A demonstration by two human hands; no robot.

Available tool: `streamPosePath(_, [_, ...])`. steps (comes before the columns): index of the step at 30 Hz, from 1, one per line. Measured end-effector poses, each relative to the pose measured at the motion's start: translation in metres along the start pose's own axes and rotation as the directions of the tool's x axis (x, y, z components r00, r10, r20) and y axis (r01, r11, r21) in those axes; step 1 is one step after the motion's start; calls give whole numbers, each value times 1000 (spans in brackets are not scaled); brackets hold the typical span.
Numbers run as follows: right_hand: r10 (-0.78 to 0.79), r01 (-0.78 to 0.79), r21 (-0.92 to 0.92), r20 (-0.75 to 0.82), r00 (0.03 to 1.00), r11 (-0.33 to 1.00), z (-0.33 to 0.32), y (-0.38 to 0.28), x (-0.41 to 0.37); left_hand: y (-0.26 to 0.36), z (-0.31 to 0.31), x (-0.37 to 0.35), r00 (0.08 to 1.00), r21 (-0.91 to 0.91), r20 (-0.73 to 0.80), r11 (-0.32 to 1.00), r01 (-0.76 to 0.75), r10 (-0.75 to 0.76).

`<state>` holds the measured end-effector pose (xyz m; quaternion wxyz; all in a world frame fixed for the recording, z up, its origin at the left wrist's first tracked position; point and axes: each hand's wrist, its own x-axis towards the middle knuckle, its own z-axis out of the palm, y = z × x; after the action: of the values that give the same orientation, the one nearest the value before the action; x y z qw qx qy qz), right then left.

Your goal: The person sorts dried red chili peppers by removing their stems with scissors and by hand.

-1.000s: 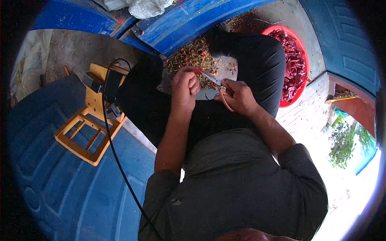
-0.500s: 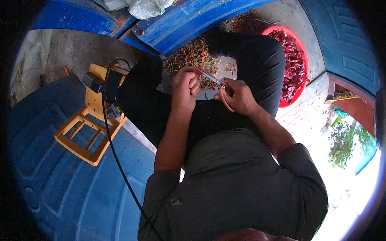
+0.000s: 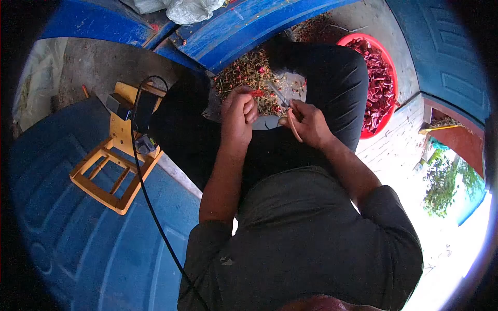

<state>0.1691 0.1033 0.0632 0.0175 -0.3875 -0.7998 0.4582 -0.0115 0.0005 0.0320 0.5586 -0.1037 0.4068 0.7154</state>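
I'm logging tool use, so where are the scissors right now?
In the upper middle of the head view, the scissors are in the right hand, just right of the red piece in the left hand.

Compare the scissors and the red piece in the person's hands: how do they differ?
The scissors are in the right hand; the red piece is in the left hand. The scissors have grey blades and a tan-orange handle, while the visible part of the piece is red. The scissors look longer than what shows of the piece. Both are hand-held and partly hidden by fingers.
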Motion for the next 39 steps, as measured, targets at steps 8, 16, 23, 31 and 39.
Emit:
streamPosePath(8, [70, 97, 369, -414, 907, 924, -29, -3, 47, 3, -3, -1, 1000, 12, 0, 1000, 16, -16])
streamPosePath(16, [-25, 76, 57, -617, 787, 995, -178, -67, 218, 1, -13, -1, 999, -34, 42, 999, -17, 19])
streamPosePath(23, [-341, 317, -162, -664, 666, 935, -153, -84, 228, 5, -15, -7, 999, -21, 12, 999, -34, 34])
streamPosePath(31, [-260, 190, 343, 173, 950, 920, -2, -59, 60, 0, -3, -12, 997, 33, -74, 999, 6, -4])
streamPosePath(39, [-274, 227, 304, 119, 954, 925, -8, -28, 46, -15, -7, -15, 998, 147, 45, 989, 34, -41])
